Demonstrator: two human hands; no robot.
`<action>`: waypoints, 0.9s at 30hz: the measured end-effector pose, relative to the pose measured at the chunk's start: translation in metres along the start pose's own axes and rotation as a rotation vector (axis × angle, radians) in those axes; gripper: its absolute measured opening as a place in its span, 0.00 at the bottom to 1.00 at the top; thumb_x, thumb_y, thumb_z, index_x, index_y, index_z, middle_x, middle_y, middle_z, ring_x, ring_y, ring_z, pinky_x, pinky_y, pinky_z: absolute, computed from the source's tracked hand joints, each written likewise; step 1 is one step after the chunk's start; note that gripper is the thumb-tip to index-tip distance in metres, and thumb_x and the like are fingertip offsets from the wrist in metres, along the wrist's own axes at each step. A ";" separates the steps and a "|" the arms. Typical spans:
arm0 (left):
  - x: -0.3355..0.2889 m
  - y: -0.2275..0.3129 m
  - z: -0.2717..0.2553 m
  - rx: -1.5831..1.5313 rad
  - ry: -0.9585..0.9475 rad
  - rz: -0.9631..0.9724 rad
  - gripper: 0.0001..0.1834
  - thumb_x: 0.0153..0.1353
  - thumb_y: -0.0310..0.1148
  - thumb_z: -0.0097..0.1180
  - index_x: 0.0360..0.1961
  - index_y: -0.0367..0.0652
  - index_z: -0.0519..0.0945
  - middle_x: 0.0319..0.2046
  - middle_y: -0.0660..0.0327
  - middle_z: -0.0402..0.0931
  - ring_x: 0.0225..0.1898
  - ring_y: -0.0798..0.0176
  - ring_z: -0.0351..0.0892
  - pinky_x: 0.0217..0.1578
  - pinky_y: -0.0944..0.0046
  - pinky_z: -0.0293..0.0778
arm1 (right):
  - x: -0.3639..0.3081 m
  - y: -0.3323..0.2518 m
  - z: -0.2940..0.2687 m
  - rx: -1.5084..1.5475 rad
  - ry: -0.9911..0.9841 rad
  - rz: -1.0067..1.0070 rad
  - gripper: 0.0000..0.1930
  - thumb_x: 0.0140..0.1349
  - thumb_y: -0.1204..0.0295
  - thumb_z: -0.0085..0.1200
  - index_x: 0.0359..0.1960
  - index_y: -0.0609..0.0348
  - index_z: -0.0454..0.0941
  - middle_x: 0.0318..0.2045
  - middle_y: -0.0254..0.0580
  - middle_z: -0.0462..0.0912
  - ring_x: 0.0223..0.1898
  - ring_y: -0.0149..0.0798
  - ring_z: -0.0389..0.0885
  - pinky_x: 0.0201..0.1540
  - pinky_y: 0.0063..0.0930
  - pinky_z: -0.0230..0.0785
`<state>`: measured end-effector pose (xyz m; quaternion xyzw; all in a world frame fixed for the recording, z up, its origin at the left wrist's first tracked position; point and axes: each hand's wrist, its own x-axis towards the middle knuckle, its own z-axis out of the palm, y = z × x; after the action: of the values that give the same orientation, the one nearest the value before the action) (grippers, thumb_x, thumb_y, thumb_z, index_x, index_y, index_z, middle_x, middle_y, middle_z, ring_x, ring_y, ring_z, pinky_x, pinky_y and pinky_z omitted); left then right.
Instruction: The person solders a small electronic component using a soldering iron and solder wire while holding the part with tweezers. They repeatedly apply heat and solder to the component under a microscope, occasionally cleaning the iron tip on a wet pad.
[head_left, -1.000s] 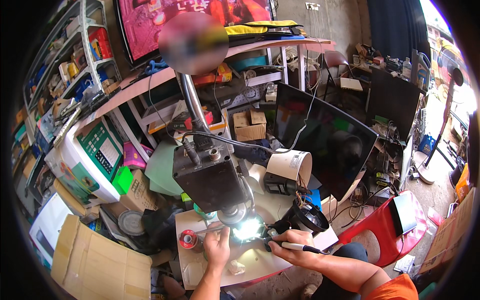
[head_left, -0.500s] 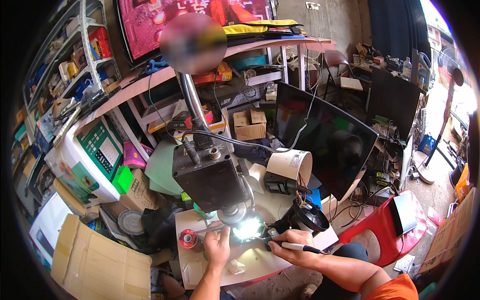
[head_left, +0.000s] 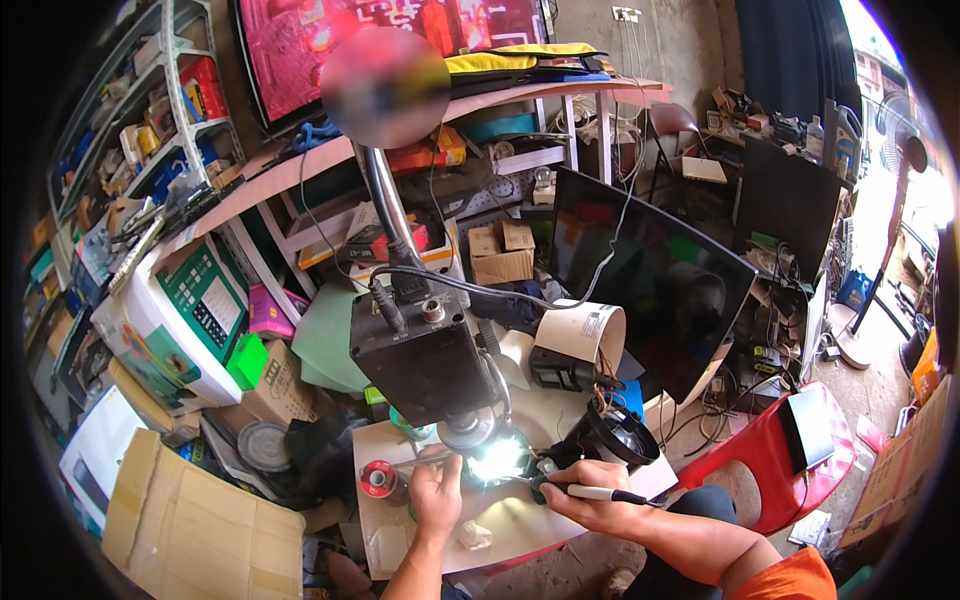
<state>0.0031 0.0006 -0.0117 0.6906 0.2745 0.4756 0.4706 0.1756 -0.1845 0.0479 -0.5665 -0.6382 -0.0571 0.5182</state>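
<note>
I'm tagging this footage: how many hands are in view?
2: the left hand, left of the bright light, and the right hand, right of it, gripping a pen-shaped tool. No others show.

The microscope head (head_left: 408, 355) is black with a silvery ring (head_left: 467, 430) at its foot, and the lamp glow (head_left: 497, 463) just below it is white. Below it to the right, the pen-shaped tool (head_left: 592, 492) is white along its barrel and black toward its tail. Below it to the left, the solder spool (head_left: 377, 478) is red. The worktop (head_left: 530, 525) beneath it is cream with a red edge. Well to its right, the plastic stool (head_left: 722, 482) is plain red. Above it, the monitor (head_left: 285, 70) shows pink and red with pale, maze-like lines. To its left are a bright green small box (head_left: 246, 363) and a white carton (head_left: 143, 340) with a dark green panel (head_left: 188, 275).
</note>
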 end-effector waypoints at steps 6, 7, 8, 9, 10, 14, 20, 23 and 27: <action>0.001 0.006 0.000 -0.040 0.042 0.061 0.11 0.67 0.26 0.60 0.48 0.33 0.77 0.34 0.66 0.78 0.35 0.72 0.74 0.39 0.70 0.71 | -0.005 -0.003 -0.001 0.101 0.070 0.157 0.10 0.54 0.70 0.71 0.31 0.59 0.82 0.24 0.44 0.82 0.23 0.45 0.82 0.24 0.34 0.75; -0.001 0.008 -0.001 -0.047 0.060 0.067 0.11 0.67 0.26 0.60 0.48 0.33 0.77 0.34 0.66 0.78 0.36 0.72 0.74 0.39 0.70 0.71 | -0.009 -0.006 -0.002 0.108 0.060 0.196 0.10 0.54 0.70 0.71 0.31 0.59 0.82 0.23 0.45 0.82 0.23 0.45 0.83 0.25 0.34 0.75; 0.000 0.012 -0.002 -0.051 0.079 0.074 0.11 0.67 0.25 0.59 0.48 0.33 0.77 0.34 0.66 0.78 0.36 0.72 0.74 0.40 0.70 0.72 | -0.005 -0.007 -0.006 0.118 0.053 0.208 0.09 0.55 0.69 0.71 0.32 0.58 0.83 0.23 0.46 0.82 0.23 0.46 0.83 0.26 0.35 0.75; -0.005 0.011 -0.005 -0.017 0.062 0.036 0.11 0.67 0.25 0.59 0.48 0.33 0.76 0.36 0.65 0.78 0.38 0.72 0.75 0.41 0.70 0.72 | -0.004 -0.011 -0.012 0.048 -0.002 0.240 0.10 0.56 0.69 0.71 0.31 0.58 0.81 0.24 0.45 0.83 0.24 0.43 0.84 0.27 0.34 0.75; -0.004 0.010 -0.011 0.017 0.046 -0.003 0.11 0.67 0.24 0.59 0.49 0.32 0.76 0.38 0.64 0.78 0.40 0.72 0.76 0.43 0.70 0.73 | 0.000 -0.013 -0.019 -0.018 -0.064 0.266 0.10 0.56 0.69 0.70 0.31 0.58 0.79 0.25 0.45 0.84 0.25 0.40 0.84 0.28 0.33 0.75; -0.008 0.010 -0.013 -0.086 0.013 0.031 0.12 0.69 0.24 0.57 0.51 0.32 0.75 0.42 0.61 0.78 0.43 0.71 0.76 0.47 0.69 0.73 | -0.018 0.001 -0.024 0.301 0.304 0.343 0.10 0.59 0.71 0.68 0.32 0.64 0.81 0.26 0.42 0.85 0.25 0.30 0.81 0.30 0.26 0.75; -0.025 0.043 -0.018 -0.151 0.000 0.030 0.11 0.70 0.25 0.55 0.52 0.33 0.75 0.44 0.60 0.78 0.46 0.70 0.76 0.49 0.70 0.71 | -0.021 -0.004 -0.053 1.095 0.534 0.650 0.06 0.62 0.73 0.60 0.34 0.61 0.75 0.24 0.37 0.77 0.24 0.29 0.72 0.28 0.24 0.66; -0.027 0.048 -0.023 -0.131 0.044 0.048 0.11 0.71 0.26 0.55 0.51 0.33 0.75 0.44 0.61 0.77 0.45 0.71 0.76 0.48 0.70 0.71 | -0.022 0.009 -0.058 1.229 0.431 0.688 0.08 0.66 0.69 0.55 0.34 0.61 0.77 0.21 0.37 0.76 0.21 0.29 0.68 0.26 0.25 0.60; -0.026 0.053 -0.025 -0.103 0.062 0.069 0.11 0.71 0.27 0.55 0.51 0.33 0.75 0.42 0.62 0.77 0.42 0.72 0.75 0.45 0.71 0.71 | -0.025 0.013 -0.059 1.406 0.397 0.826 0.10 0.65 0.65 0.56 0.33 0.61 0.80 0.19 0.37 0.76 0.19 0.29 0.65 0.24 0.24 0.56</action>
<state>-0.0334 -0.0332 0.0291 0.6595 0.2399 0.5263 0.4802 0.2166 -0.2352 0.0500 -0.2790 -0.1634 0.4498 0.8326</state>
